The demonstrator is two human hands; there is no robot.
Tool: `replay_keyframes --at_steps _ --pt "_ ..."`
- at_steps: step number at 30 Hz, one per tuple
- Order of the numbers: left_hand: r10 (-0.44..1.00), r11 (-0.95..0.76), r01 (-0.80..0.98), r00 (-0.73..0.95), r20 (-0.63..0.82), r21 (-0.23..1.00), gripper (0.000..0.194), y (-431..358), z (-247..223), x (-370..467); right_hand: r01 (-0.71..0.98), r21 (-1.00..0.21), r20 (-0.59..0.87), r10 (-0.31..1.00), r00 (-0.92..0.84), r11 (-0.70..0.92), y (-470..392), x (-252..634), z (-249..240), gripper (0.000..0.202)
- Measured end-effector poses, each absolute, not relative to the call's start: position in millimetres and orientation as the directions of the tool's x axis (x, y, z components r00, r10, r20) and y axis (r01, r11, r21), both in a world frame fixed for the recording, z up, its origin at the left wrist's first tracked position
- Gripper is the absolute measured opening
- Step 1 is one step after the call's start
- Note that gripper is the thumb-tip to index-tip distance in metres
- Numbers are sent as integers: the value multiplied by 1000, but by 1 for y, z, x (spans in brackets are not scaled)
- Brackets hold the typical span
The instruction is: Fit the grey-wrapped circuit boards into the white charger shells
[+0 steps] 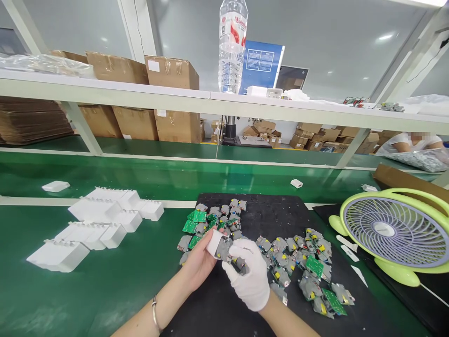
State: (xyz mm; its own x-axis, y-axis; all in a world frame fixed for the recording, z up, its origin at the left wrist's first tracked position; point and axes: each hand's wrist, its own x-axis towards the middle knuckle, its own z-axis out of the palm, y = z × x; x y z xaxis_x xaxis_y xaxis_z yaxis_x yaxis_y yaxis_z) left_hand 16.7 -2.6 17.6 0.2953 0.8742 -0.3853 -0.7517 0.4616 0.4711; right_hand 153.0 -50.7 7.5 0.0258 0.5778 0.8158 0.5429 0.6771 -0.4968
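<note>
My bare left hand [198,267], a bangle on its wrist, is closed around a small white plastic housing [213,242]. A grey plastic part [223,247] sits at the housing's right-hand side. My right hand [249,276], in a white glove, has its thumb and fingers curled on a grey circuit module [239,263] just beside it; the fingers partly hide that module. Under and behind my hands lies a black mat [273,213]. Grey modules with green circuit boards [199,216] lie on its left, and more with yellow parts [280,257] are heaped on its right.
Rows of white housings [94,210] stand on the green table [115,290] to the left. A lime-green fan [384,229] occupies the right side. Above the table runs a white shelf [168,96] bearing a water bottle [232,51] and cardboard boxes [171,72]. Another person [414,142] is at the far right.
</note>
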Motion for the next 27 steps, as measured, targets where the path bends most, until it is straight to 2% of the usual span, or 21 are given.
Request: replay_keyframes --at_steps 6,15,22,27 --pt "874 462 -757 299 -384 462 17 -3 19 17 536 -482 824 566 9 693 -49 152 6 35" --pt "866 489 -760 364 -343 427 9 -5 24 15 532 -398 858 509 -72 747 -54 149 2 35" --pt "865 491 -754 361 -350 437 10 -4 22 15 549 -440 839 543 -30 710 -53 148 4 34" --pt "866 486 -748 338 -369 453 15 -3 19 16 543 -517 804 593 44 661 -51 150 5 29"
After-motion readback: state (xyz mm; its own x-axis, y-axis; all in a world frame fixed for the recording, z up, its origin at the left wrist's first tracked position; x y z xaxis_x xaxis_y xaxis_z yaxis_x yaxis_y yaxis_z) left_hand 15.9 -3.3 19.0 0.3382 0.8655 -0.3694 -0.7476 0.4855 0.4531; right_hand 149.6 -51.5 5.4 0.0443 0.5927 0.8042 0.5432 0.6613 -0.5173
